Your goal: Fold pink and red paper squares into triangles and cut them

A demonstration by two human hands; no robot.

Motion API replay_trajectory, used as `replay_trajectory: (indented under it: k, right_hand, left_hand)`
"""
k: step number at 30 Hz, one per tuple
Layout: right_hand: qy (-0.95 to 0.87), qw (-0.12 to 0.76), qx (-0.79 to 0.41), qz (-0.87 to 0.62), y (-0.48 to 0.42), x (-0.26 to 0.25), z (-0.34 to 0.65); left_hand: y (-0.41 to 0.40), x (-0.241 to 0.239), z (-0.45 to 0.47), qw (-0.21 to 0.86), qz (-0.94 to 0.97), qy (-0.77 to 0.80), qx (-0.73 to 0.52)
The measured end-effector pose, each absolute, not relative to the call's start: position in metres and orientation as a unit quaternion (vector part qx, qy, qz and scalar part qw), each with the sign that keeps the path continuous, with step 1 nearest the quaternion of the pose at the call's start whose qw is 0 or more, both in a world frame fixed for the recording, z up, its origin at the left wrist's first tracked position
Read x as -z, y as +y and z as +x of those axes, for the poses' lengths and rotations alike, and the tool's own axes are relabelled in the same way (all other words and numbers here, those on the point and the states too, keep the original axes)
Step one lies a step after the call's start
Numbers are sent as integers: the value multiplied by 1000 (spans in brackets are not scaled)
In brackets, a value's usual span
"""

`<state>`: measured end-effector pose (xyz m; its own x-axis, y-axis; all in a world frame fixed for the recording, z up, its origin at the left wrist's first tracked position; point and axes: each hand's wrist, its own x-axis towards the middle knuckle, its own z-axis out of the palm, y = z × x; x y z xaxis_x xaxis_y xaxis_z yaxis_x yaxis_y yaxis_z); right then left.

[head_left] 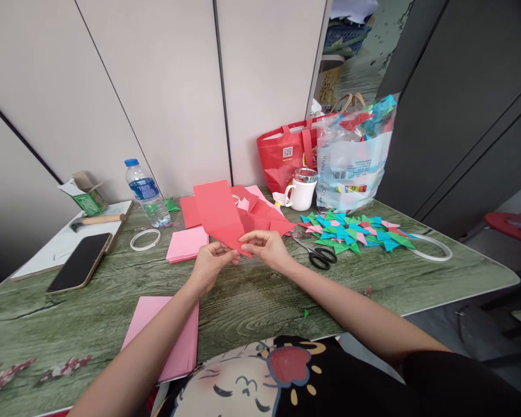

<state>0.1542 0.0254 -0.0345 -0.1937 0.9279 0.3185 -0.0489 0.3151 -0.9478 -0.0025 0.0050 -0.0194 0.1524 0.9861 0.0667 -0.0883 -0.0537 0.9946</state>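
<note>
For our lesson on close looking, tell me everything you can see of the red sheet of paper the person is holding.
The red sheet of paper is plain, matte and thin, with a vertical crease running down it. It is raised above the green wood-grain table, tilted back, with its lower corner pointing down. The left hand and right hand pinch it at that lower corner from either side. Behind it more red sheets lie on the table.
</note>
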Motion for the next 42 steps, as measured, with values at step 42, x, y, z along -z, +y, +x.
replay_trajectory:
  k: [42]
  right_hand:
    - [-625,493,-480,-369,39,7,192]
  left_hand:
    - [24,2,-29,503,459,368,-633]
